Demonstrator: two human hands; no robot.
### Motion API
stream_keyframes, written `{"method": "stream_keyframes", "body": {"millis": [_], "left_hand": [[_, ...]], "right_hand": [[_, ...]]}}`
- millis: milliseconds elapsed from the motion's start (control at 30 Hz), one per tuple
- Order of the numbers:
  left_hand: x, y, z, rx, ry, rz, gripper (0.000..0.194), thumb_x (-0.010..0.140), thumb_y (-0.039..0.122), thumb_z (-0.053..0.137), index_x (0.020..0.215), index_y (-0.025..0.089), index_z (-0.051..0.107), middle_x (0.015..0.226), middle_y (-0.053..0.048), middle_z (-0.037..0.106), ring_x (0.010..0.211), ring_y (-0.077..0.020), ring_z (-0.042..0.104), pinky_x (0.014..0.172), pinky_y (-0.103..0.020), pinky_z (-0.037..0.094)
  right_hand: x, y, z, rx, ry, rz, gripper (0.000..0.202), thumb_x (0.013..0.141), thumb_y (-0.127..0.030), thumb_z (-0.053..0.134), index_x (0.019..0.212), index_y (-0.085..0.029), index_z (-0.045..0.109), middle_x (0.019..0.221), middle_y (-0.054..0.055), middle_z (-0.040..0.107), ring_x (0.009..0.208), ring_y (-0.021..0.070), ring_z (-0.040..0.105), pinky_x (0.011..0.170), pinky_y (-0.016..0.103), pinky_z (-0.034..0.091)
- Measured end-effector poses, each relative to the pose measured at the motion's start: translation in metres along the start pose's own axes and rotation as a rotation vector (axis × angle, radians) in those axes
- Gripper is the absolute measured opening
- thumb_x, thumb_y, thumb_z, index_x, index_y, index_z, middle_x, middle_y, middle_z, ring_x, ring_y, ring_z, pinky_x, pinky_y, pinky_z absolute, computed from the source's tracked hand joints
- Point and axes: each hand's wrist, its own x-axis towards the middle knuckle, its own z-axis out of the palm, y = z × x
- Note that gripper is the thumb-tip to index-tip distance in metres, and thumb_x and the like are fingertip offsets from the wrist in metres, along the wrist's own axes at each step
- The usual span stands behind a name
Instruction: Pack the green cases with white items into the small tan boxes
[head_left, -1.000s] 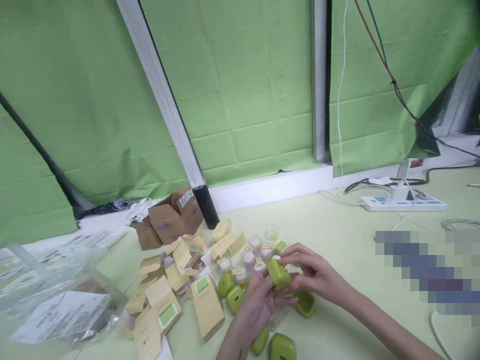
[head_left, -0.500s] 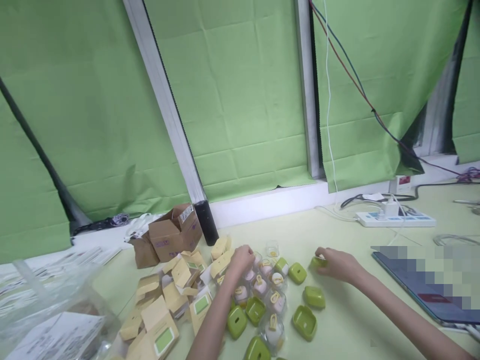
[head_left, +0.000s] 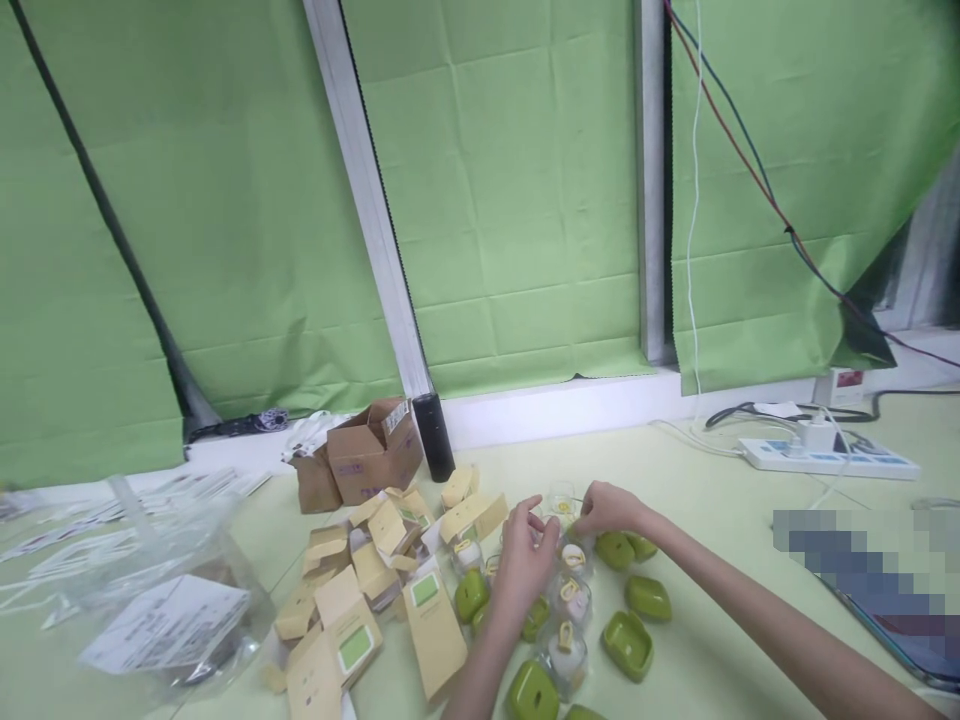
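Both hands meet over the cluster of small clear pots [head_left: 564, 585] in the lower centre of the frame. The left hand [head_left: 525, 558] is half curled with fingers spread above them; I cannot tell if it grips one. The right hand [head_left: 609, 508] pinches something small at the top edge of the cluster, beside a green case [head_left: 615, 549]. To do this well, take one pot only and lift it straight up. The pots stand upright, lids up; being round, they show no clear long axis.

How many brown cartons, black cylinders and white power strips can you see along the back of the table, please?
Brown cartons: 2
Black cylinder: 1
White power strip: 1
Total: 4
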Motion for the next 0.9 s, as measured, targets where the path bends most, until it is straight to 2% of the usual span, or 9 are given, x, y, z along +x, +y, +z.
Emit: {"method": "stream_keyframes", "body": {"millis": [100,167,267,367,467,533,600,767,900], "left_hand": [[-0.019,0.007,0.003,-0.199,0.015,-0.017,0.061,0.083,0.046,0.044,0.133,0.015,0.028,0.111,-0.013,0.054,0.093,-0.0196,0.054,0.076,-0.025,0.038],[-0.027,0.01,0.005,-0.369,-0.003,-0.05,0.071,0.076,0.05,0.054,0.134,0.018,0.029,0.116,-0.014,0.053,0.094,-0.0214,0.054,0.075,-0.025,0.037],[-0.029,0.012,0.012,-0.552,-0.066,-0.097,0.07,0.068,0.052,0.063,0.126,0.02,0.039,0.093,-0.008,0.062,0.08,-0.0198,0.056,0.069,-0.024,0.036],[-0.026,0.011,0.023,-0.756,-0.136,-0.176,0.06,0.068,0.058,0.06,0.112,0.02,0.045,0.057,0.004,0.052,0.053,-0.0141,0.049,0.054,-0.023,0.034],[-0.026,0.011,0.032,-1.126,-0.174,-0.261,0.051,0.067,0.059,0.06,0.095,0.018,0.048,0.061,0.003,0.052,0.051,-0.0117,0.047,0.051,-0.024,0.037],[-0.029,0.01,0.034,-1.324,-0.196,-0.295,0.044,0.067,0.056,0.061,0.085,0.017,0.049,0.068,0.0,0.056,0.053,-0.0111,0.049,0.052,-0.025,0.039],[-0.034,0.009,0.034,-1.419,-0.221,-0.353,0.041,0.068,0.054,0.062,0.079,0.017,0.049,0.065,0.001,0.055,0.05,-0.0095,0.048,0.05,-0.023,0.038],[-0.042,0.009,0.036,-1.448,-0.164,-0.456,0.041,0.063,0.049,0.071,0.077,0.017,0.049,0.06,0.003,0.054,0.045,-0.0062,0.044,0.042,-0.019,0.031],[-0.048,0.011,0.041,-1.467,-0.216,-0.494,0.04,0.06,0.045,0.074,0.074,0.016,0.051,0.058,0.003,0.053,0.045,-0.0059,0.044,0.041,-0.018,0.031]], "right_hand": [[-0.018,-0.004,-0.007,0.089,0.099,-0.038,0.027,0.086,-0.035,0.054,0.096,-0.012,0.063,0.098,0.006,0.064,0.082,0.0191,0.061,0.067,0.029,0.049],[-0.036,-0.011,-0.01,0.161,0.146,-0.096,0.036,0.085,-0.043,0.051,0.089,-0.011,0.066,0.088,0.007,0.067,0.073,0.0175,0.06,0.057,0.024,0.046],[-0.064,-0.022,-0.008,0.258,0.165,-0.191,0.047,0.086,-0.052,0.04,0.101,-0.015,0.064,0.095,0.006,0.065,0.065,0.0145,0.058,0.049,0.022,0.043],[-0.083,-0.025,0.001,0.466,0.15,-0.214,0.051,0.091,-0.051,0.021,0.117,-0.022,0.053,0.104,0.006,0.06,0.05,0.0095,0.051,0.042,0.022,0.04],[-0.093,-0.02,0.011,0.599,0.242,-0.241,0.041,0.092,-0.046,0.022,0.106,-0.023,0.052,0.087,0.003,0.059,0.052,0.0108,0.05,0.047,0.023,0.043],[-0.099,-0.015,0.017,0.543,0.305,-0.342,0.031,0.093,-0.044,0.028,0.092,-0.023,0.05,0.077,0.0,0.057,0.062,0.0136,0.055,0.057,0.025,0.047],[-0.104,-0.011,0.024,0.468,0.291,-0.457,0.025,0.094,-0.04,0.03,0.086,-0.023,0.048,0.074,0.0,0.059,0.069,0.015,0.058,0.064,0.026,0.047],[-0.114,-0.004,0.041,0.299,0.341,-0.545,0.016,0.094,-0.028,0.032,0.098,-0.025,0.047,0.084,0.002,0.064,0.07,0.0156,0.061,0.064,0.027,0.048],[-0.113,0.002,0.055,0.198,0.408,-0.528,0.021,0.094,-0.025,0.028,0.101,-0.024,0.048,0.077,0.001,0.062,0.061,0.0144,0.062,0.057,0.024,0.049]]}}
